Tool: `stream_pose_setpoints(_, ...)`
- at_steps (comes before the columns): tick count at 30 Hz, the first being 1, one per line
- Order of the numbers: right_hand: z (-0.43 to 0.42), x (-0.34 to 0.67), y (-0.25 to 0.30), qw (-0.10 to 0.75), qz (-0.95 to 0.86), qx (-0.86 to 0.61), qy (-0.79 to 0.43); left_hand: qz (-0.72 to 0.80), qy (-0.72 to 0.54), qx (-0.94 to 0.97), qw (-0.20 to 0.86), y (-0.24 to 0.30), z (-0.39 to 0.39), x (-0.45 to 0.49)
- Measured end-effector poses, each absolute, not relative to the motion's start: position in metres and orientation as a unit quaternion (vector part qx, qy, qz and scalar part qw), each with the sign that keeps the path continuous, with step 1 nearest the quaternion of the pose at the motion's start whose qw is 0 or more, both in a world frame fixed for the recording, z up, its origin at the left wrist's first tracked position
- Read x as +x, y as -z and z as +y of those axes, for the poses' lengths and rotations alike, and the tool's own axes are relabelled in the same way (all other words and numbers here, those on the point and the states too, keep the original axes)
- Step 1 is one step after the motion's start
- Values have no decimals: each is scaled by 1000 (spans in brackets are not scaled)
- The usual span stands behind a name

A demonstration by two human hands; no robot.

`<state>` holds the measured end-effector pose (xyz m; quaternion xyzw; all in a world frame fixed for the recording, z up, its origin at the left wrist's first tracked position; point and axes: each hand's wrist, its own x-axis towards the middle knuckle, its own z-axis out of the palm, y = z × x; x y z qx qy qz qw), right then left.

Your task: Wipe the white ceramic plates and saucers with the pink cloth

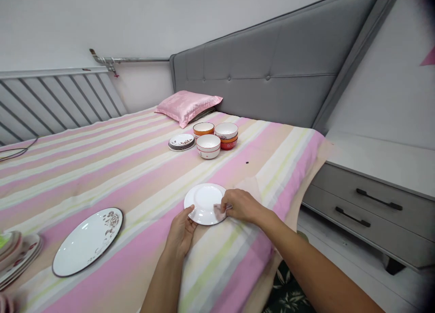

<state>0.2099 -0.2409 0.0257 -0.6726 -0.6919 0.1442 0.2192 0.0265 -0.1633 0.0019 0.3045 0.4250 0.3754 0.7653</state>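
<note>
At the far left edge, a stack of patterned ceramic plates sits on the bed, partly cut off by the frame. Just to its right lies a large oval white plate with a dark rim and brown flower print, flat on the pink, cream and green striped bedsheet. Behind it, a grey slatted rail runs along the wall.

Near the bed's front edge, the left hand grips the near-left rim of a small round white ceramic plate, thumb on top and fingers curled beneath. The plate rests low on the sheet, between the two hands. The right hand is at the plate's right side, its fingers clenched on a pale pink cloth that presses against the plate's surface.

Farther back, near the middle of the bed, a low stack of small patterned saucers stands just beside a cluster of ceramic bowls. These are an orange bowl, a white bowl with red markings, and a white bowl nested on red and orange ones. A shiny pink satin pillow lies behind them against the grey padded headboard. On the right, beside the bed, stands a grey two-drawer nightstand with dark handles.
</note>
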Motion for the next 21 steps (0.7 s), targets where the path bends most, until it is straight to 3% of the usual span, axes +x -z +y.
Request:
stream_pose_setpoints(4,-240,216,-22,202,-643,-724,-146,440,-372,324,750,-1,-166,28)
stream_pose_setpoints(14,-224,213,-8,253,-533,-796,-139,341,-370,429,750,-9,-175,28)
stream_pose_setpoints(21,-219,215,-10,340,-520,-779,-84,269,-350,512,737,-14,-183,29)
